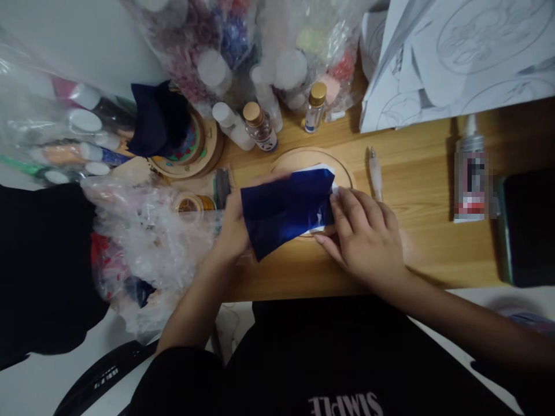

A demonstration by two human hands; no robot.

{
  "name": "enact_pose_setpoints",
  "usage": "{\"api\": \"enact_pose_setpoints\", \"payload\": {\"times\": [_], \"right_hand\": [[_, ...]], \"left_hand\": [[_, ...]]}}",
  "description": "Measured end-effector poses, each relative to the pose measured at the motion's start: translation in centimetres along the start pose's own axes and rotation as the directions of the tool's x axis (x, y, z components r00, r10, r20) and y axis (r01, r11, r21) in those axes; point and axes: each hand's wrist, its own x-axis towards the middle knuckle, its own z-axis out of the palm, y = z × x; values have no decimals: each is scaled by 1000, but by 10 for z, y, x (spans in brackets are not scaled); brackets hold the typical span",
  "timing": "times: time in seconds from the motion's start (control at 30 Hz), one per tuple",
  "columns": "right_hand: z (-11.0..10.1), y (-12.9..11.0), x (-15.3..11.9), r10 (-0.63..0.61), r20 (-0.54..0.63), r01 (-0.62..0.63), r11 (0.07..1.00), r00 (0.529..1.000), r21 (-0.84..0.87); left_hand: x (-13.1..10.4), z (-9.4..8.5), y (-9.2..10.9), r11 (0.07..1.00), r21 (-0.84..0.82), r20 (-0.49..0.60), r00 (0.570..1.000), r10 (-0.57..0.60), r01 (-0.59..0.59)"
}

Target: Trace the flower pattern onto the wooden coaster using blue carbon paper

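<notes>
A glossy dark blue sheet, which looks like carbon paper, lies over a round wooden disc on the table. White paper peeks out along the sheet's upper and right edges. At the sheet's left end, my left hand grips it, with most fingers hidden behind. My right hand pinches the right edge, its fingertips on the sheet and paper and its thumb by the disc's rim. The sheet's lower left corner sticks up off the disc.
A pen, a glue tube and a dark phone lie to the right. Behind stand small bottles and bagged jars. Printed drawings fill the back right. Crumpled plastic and a thread spool are at left.
</notes>
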Motion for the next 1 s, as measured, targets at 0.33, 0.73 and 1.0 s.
{"api": "enact_pose_setpoints", "payload": {"times": [0.33,0.73,1.0], "right_hand": [[0,2,0,-22,12,22,1000,1000,-4],[4,4,-1,-77,-68,73,995,995,-71],[5,5,0,-85,-99,77,994,991,-77]], "left_hand": [[21,-42,24,987,153,204,979,23,-55],[99,-12,51,842,458,607,792,-62,-285],[100,-4,45,916,296,627,778,28,-272]]}}
